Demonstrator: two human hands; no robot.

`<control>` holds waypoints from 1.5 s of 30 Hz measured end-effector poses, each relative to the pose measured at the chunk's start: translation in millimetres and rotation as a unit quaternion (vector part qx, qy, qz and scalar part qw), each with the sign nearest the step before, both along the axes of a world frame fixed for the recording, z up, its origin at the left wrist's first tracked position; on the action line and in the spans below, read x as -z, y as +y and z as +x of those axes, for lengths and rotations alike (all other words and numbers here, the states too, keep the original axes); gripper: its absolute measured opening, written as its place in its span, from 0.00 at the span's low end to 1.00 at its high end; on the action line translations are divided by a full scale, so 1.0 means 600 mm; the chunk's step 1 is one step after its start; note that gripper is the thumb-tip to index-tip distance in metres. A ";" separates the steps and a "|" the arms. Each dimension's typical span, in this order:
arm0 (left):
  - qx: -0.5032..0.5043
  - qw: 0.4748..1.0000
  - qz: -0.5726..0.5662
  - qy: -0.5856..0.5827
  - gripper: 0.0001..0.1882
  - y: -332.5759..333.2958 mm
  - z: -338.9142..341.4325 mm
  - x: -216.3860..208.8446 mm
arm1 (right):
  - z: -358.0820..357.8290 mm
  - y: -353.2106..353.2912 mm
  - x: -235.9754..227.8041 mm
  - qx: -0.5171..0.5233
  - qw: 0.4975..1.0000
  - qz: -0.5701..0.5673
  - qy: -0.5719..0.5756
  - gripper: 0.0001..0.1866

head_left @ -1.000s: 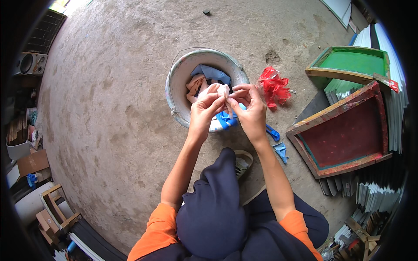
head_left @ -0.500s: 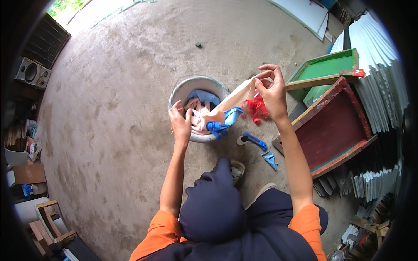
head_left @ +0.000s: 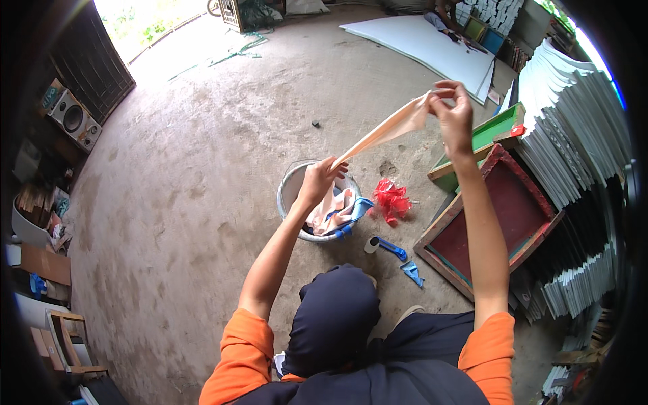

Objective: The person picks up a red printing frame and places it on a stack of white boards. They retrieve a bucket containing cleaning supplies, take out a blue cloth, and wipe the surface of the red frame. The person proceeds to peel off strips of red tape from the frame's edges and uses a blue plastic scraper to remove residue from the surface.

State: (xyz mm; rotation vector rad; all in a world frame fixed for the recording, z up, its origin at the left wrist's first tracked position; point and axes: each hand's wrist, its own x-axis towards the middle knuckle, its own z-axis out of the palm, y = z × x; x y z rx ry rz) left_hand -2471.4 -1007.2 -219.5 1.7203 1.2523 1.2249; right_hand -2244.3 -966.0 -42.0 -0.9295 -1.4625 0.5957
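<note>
A strip of peach cloth [head_left: 391,129] is stretched on a slant in front of me. Its upper right end is pinched in the fingers of my right hand [head_left: 453,118], raised high. My left hand [head_left: 320,183] grips the lower end, just above a grey bucket [head_left: 283,206]. Inside the bucket lie more peach cloth pieces [head_left: 332,214]. A blue cloth piece [head_left: 362,208] hangs over the bucket's right rim. Where the strip passes through my left fingers, its tail is partly hidden.
Right of the bucket lie a crumpled red plastic bag [head_left: 391,201], a small roll [head_left: 372,244], a blue utility knife [head_left: 392,248] and a blue scrap [head_left: 412,274]. A maroon framed screen [head_left: 496,212] leans by stacked white sheets [head_left: 570,135]. Another person [head_left: 442,15] sits far back.
My left hand has come up and right from the bucket's left side and now grips the peach cloth. The strip is lifted clear of the bucket and pulled taut. The view has tilted up.
</note>
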 end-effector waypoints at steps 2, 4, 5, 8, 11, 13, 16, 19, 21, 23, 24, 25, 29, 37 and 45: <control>-0.004 1.000 -0.002 0.002 0.09 0.001 -0.010 -0.010 | 0.035 -0.006 -0.037 0.023 0.999 0.016 0.030 0.11; -0.007 1.000 -0.012 0.012 0.08 0.002 -0.021 -0.024 | 0.083 -0.011 -0.063 0.033 0.995 0.048 0.075 0.11; -0.007 0.999 -0.020 0.025 0.08 0.005 -0.029 -0.029 | 0.107 -0.014 -0.074 0.043 0.992 0.064 0.101 0.11; 0.063 0.996 -0.058 -0.014 0.11 0.015 -0.037 -0.050 | 0.188 -0.036 -0.099 0.048 0.986 0.084 0.133 0.11; 0.170 0.983 -0.061 -0.033 0.17 0.001 0.003 -0.114 | 0.258 -0.072 -0.076 0.090 0.987 0.047 0.122 0.09; 0.233 0.959 -0.135 -0.090 0.19 -0.002 0.035 -0.147 | 0.292 -0.095 -0.036 0.092 0.991 0.031 0.090 0.09; 0.245 0.955 -0.158 -0.060 0.17 -0.006 0.108 -0.183 | 0.325 -0.141 0.024 0.065 0.994 -0.089 -0.026 0.10; 0.292 0.946 -0.143 0.012 0.16 0.001 0.201 -0.190 | 0.349 -0.164 0.114 0.034 0.974 -0.140 -0.175 0.13; 0.302 0.941 -0.131 0.071 0.15 0.005 0.253 -0.175 | 0.320 -0.176 0.156 -0.053 0.956 -0.211 -0.195 0.22; 0.310 0.936 -0.100 0.134 0.15 0.011 0.302 -0.152 | 0.311 -0.168 0.209 -0.193 0.929 -0.252 -0.190 0.34; 0.314 0.932 -0.084 0.158 0.16 0.015 0.318 -0.139 | 0.297 -0.171 0.227 -0.230 0.908 -0.318 -0.145 0.36; 0.310 0.932 -0.100 0.161 0.15 0.017 0.329 -0.130 | 0.290 -0.174 0.242 -0.284 0.892 -0.349 -0.048 0.37; 0.293 0.940 -0.124 0.123 0.15 0.030 0.347 -0.089 | 0.297 -0.150 0.305 -0.349 0.848 -0.397 0.043 0.35; 0.146 0.964 -0.224 -0.010 0.13 0.054 0.232 -0.043 | 0.308 -0.111 0.392 -0.364 0.832 -0.415 -0.050 0.19; 0.235 0.949 0.068 0.198 0.27 0.057 0.251 0.082 | 0.287 -0.072 0.377 -0.247 0.879 -0.388 -0.123 0.11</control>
